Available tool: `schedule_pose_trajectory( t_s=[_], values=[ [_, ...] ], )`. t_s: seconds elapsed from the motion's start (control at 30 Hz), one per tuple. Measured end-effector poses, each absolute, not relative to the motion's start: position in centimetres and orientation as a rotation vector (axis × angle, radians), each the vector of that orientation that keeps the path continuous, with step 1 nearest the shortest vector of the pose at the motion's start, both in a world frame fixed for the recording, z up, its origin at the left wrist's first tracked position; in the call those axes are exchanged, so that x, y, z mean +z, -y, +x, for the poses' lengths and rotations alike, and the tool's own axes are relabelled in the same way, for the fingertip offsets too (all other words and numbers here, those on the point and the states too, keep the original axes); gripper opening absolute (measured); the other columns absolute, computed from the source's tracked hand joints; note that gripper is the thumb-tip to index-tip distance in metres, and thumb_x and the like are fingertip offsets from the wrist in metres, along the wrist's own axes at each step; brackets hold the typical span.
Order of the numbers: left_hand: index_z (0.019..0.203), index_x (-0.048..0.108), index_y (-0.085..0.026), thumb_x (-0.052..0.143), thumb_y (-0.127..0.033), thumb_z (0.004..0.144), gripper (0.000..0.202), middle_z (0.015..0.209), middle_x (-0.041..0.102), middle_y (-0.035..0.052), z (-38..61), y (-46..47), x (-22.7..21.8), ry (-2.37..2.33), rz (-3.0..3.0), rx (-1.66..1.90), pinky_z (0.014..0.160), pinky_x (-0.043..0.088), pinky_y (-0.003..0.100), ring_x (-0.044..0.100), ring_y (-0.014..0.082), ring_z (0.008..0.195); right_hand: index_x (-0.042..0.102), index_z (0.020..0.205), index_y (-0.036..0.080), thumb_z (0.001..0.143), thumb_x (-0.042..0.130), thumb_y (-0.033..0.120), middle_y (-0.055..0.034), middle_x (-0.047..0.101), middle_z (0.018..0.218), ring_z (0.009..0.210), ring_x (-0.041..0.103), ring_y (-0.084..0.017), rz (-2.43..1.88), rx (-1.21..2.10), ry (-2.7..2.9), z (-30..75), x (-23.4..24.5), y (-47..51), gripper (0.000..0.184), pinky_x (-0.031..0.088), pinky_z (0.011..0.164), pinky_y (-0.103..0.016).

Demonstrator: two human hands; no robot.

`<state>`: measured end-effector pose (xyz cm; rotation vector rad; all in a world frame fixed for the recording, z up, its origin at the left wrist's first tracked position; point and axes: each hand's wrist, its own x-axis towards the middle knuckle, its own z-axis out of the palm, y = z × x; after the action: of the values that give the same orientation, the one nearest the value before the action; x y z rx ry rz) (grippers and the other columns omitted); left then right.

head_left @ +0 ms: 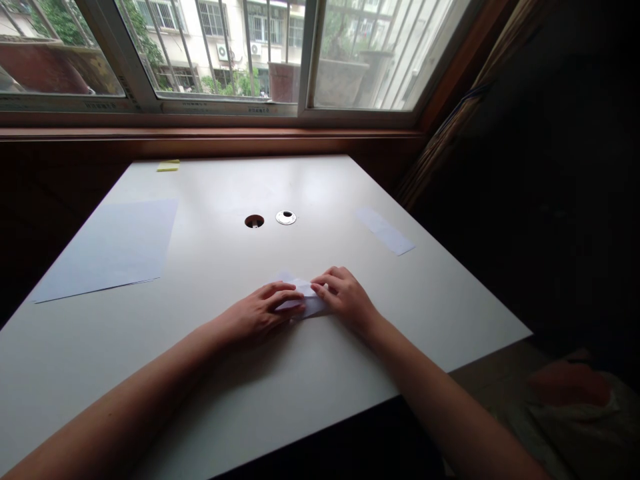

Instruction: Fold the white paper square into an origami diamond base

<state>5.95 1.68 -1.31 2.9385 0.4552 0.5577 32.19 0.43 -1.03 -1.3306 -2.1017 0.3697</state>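
A small folded piece of white paper [305, 298] lies on the white table [240, 373] near its middle front. My left hand [263, 312] rests on the paper's left part, fingers pressed flat and together over it. My right hand [343, 298] covers the paper's right part, its fingertips curled down and pinching an edge. Both hands meet over the paper, so most of it is hidden beneath them.
A large white sheet [113, 248] lies at the table's left. A narrow paper strip [384, 231] lies to the right. A cable hole [254, 221] and its round cap [286, 217] sit mid-table. Yellow sticky notes [167, 166] lie by the far edge under the window.
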Motion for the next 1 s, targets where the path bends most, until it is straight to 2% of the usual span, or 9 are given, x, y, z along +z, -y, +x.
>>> schedule_pose_trajectory(
  t_s=[0.2, 0.3, 0.37, 0.43, 0.5, 0.63, 1.0],
  values=[
    [0.141, 0.045, -0.024, 0.058, -0.031, 0.095, 0.049, 0.145, 0.045, 0.0129, 6.1, -1.5, -1.3, -0.644, 2.777, 0.705, 0.110, 0.044, 0.052, 0.038, 0.0311, 0.136, 0.070, 0.086, 0.021, 0.088, 0.068, 0.038, -0.0018, 0.066, 0.082, 0.077, 0.057, -0.016, -1.331, 0.648, 2.052, 31.8, -0.6, -1.1, 0.017, 0.045, 0.071, -0.029],
    [0.140, 0.041, -0.022, 0.061, -0.038, 0.092, 0.054, 0.141, 0.045, 0.0164, 6.3, -1.7, -1.4, -0.811, 2.555, 0.852, 0.102, 0.050, 0.048, 0.047, 0.0301, 0.128, 0.069, 0.086, 0.020, 0.087, 0.069, 0.039, -0.0013, 0.065, 0.081, 0.073, 0.056, -0.014, -1.291, 0.740, 2.018, 31.6, -0.4, -1.2, 0.019, 0.045, 0.068, -0.027],
    [0.139, 0.041, -0.022, 0.055, -0.038, 0.096, 0.048, 0.130, 0.054, 0.0143, 6.5, -1.9, -1.5, -0.908, 2.412, 0.886, 0.095, 0.053, 0.042, 0.057, 0.0249, 0.115, 0.069, 0.086, 0.020, 0.087, 0.068, 0.041, -0.0013, 0.063, 0.080, 0.073, 0.056, -0.014, -1.253, 0.764, 2.027, 31.3, -0.3, -1.2, 0.020, 0.045, 0.067, -0.027],
    [0.134, 0.047, -0.023, 0.048, -0.037, 0.100, 0.037, 0.113, 0.063, 0.0089, 6.8, -2.1, -1.5, -0.989, 2.340, 0.869, 0.088, 0.054, 0.037, 0.062, 0.0204, 0.100, 0.069, 0.085, 0.020, 0.088, 0.067, 0.042, -0.0015, 0.062, 0.079, 0.074, 0.057, -0.015, -1.217, 0.766, 2.043, 31.0, -0.2, -1.1, 0.022, 0.045, 0.067, -0.026],
    [0.121, 0.058, -0.024, 0.045, -0.038, 0.101, 0.028, 0.100, 0.066, 0.0052, 7.1, -2.2, -1.4, -1.046, 2.334, 0.829, 0.083, 0.052, 0.034, 0.063, 0.0193, 0.092, 0.068, 0.084, 0.020, 0.088, 0.067, 0.044, -0.0016, 0.061, 0.078, 0.075, 0.057, -0.015, -1.187, 0.770, 2.050, 30.7, -0.2, -1.0, 0.024, 0.045, 0.067, -0.026],
    [0.094, 0.068, -0.021, 0.048, -0.038, 0.099, 0.026, 0.090, 0.069, 0.0039, 7.3, -2.2, -0.9, -1.104, 2.241, 0.815, 0.074, 0.049, 0.029, 0.063, 0.0177, 0.084, 0.068, 0.084, 0.020, 0.088, 0.066, 0.045, -0.0014, 0.061, 0.079, 0.074, 0.057, -0.014, -1.152, 0.813, 2.051, 30.4, -0.2, -0.8, 0.026, 0.045, 0.066, -0.025],
    [0.088, 0.073, -0.020, 0.057, -0.039, 0.092, 0.025, 0.088, 0.075, 0.0029, 7.8, -2.3, 0.7, -1.099, 1.999, 0.752, 0.071, 0.049, 0.025, 0.068, 0.0182, 0.081, 0.070, 0.083, 0.020, 0.091, 0.062, 0.044, -0.0017, 0.066, 0.079, 0.072, 0.059, -0.014, -1.183, 0.842, 2.012, 30.2, -0.2, -0.7, 0.027, 0.045, 0.066, -0.026]
  ],
)
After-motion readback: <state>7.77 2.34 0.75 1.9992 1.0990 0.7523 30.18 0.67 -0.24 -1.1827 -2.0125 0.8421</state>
